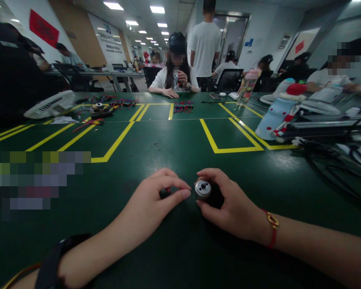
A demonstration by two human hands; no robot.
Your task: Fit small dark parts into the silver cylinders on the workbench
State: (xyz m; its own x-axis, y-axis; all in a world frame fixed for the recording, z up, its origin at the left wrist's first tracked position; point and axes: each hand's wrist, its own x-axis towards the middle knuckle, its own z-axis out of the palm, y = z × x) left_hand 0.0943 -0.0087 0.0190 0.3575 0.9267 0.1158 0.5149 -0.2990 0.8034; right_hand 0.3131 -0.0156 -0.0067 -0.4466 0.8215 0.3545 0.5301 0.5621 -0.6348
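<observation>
1. The green worktable (174, 140) with yellow tape lines (117, 140) carries everything. Your part sits on its bare near edge, well apart from the clutter further back, so if it rolls there is nothing close by to stop it.
2. A pale blue bottle (273, 116) lies tilted beside a black tray to your right, and a clear bottle (247, 87) stands behind it. Both are far from your hands and pose little risk, I judge.
3. Your right hand (233, 206) curls round a small dark motor-like cylinder (203, 190), thumb and fingers closed on its body, which rests low against the table.
4. Your left hand (156, 200) is loosely curled, its fingertips pinched together just beside the part. Whether they hold anything I cannot tell.
5. The cylinder shows a round silver end face with a dark centre hole, turned up towards you. Its smooth metal could slip in a light grip.
</observation>
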